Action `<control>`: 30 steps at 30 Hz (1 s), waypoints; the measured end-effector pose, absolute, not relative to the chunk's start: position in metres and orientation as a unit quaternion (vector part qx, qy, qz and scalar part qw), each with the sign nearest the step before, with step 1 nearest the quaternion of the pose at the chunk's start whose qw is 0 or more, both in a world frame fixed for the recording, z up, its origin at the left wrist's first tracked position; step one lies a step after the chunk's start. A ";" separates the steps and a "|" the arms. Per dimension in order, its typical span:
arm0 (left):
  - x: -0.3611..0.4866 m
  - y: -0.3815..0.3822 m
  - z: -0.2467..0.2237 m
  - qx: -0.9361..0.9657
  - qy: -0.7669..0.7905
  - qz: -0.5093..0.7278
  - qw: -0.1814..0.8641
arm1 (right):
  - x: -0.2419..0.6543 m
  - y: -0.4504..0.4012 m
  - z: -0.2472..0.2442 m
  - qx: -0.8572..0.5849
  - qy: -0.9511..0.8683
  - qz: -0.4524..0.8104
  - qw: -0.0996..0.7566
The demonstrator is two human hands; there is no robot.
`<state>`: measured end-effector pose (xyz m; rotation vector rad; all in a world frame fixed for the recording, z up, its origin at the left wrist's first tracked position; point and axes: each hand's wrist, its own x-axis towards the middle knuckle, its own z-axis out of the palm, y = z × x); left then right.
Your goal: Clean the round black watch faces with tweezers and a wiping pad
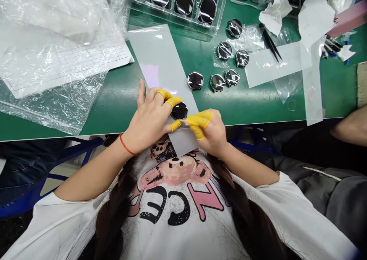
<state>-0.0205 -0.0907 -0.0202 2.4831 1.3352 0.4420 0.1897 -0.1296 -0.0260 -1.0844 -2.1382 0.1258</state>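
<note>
My left hand [151, 113], with yellow finger cots on some fingers, grips a round black glossy watch face [179, 111] between thumb and fingertips. It is held by the table's front edge, over a translucent sheet [163, 57] that hangs past the edge. My right hand [208, 130], in yellow finger cots too, is closed in a pinch at the disc's lower right rim. A small pale tip shows at its fingertips, blurred, and I cannot make out what it is. Nearby on the green table sit several similar round watch faces, the closest [195, 80] just beyond my right hand.
A clear plastic tray [212, 30] of larger black discs stands at the back. Black tweezers [271, 42] lie on translucent strips to the right. Plastic bags [57, 111] and a gridded paper [94, 55] cover the left. Another person's arm [351, 128] rests at the right edge.
</note>
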 end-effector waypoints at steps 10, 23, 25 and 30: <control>-0.018 -0.096 -0.023 0.842 0.481 0.182 0.162 | 0.178 -0.117 -0.044 -0.580 -0.737 0.007 0.348; -0.016 -0.097 -0.024 0.834 0.492 0.185 0.168 | 0.172 -0.108 -0.042 -0.564 -0.755 -0.007 0.334; -0.016 -0.096 -0.023 0.833 0.492 0.186 0.168 | 0.179 -0.103 -0.045 -0.592 -0.743 0.012 0.311; -0.024 -0.093 -0.014 0.836 0.470 0.182 0.217 | 0.198 -0.098 -0.033 -0.593 -0.719 0.137 0.335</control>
